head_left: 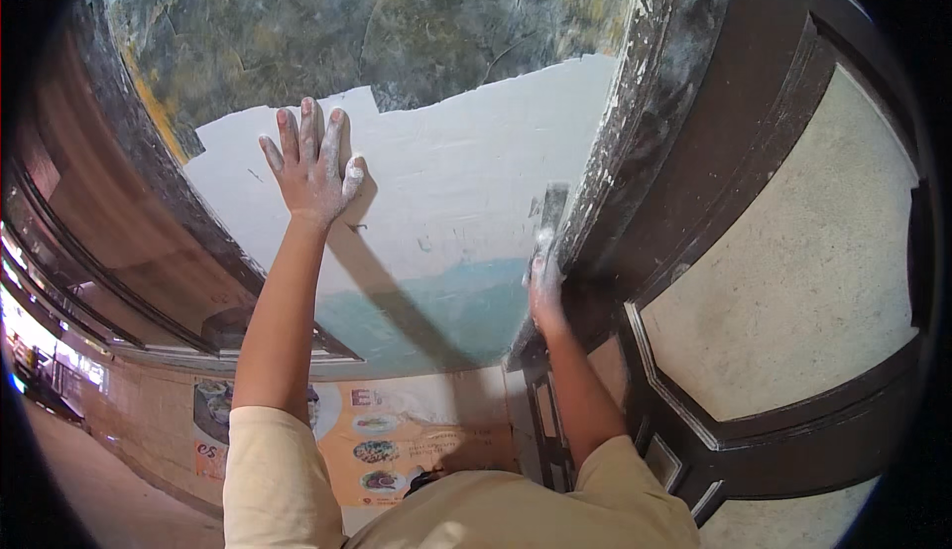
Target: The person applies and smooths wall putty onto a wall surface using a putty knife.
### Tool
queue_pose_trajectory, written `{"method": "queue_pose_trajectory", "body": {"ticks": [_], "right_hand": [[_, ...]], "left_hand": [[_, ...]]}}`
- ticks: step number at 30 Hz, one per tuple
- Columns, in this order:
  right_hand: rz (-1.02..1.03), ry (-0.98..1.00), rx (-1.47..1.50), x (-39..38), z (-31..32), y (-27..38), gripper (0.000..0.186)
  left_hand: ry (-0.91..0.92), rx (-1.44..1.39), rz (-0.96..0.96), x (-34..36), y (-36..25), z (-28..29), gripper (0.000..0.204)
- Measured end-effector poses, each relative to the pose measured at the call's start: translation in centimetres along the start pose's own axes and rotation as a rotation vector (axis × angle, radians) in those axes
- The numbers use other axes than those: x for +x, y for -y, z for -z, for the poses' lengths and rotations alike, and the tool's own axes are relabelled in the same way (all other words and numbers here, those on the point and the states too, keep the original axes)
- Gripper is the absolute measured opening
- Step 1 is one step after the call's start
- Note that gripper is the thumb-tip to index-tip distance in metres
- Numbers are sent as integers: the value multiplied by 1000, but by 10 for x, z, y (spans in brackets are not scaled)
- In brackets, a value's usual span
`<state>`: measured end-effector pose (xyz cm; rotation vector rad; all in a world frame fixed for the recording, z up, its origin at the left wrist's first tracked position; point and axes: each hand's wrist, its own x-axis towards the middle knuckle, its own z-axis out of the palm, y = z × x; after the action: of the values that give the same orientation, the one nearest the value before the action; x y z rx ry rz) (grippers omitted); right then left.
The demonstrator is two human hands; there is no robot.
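Observation:
My left hand (pixel 315 177) lies flat on the wall with its fingers spread, dusted with white powder. Under it is a smooth white plaster layer (pixel 466 172) with a ragged upper edge. Above that edge shows mottled dark grey-green wall (pixel 426 23), and a pale blue-green band (pixel 446 301) runs below. At the right side of the panel, my right hand (pixel 544 286), also white with powder, is closed around a putty knife. The grey blade of the putty knife (pixel 554 202) points up against the plaster beside the frame; its handle is mostly hidden.
A dark frame with chipped white spots (pixel 635 93) borders the plaster on the right. Beyond stands dark woodwork with cream panels (pixel 793 261). Brown panes in dark frames (pixel 149 182) are at left. Below hangs a printed orange sheet with food pictures (pixel 372 425).

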<state>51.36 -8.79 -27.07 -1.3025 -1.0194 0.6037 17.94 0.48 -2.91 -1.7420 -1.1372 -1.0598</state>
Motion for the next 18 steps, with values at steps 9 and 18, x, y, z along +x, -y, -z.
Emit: {"method": "queue_pose_trajectory", "body": {"ticks": [9, 18], "right_hand": [[335, -149, -182, 46, -10, 143, 33], [424, -97, -403, 63, 26, 54, 45]], "left_hand": [[24, 47, -22, -1, 8, 9, 73], [-7, -63, -7, 6, -13, -3, 73]]}}
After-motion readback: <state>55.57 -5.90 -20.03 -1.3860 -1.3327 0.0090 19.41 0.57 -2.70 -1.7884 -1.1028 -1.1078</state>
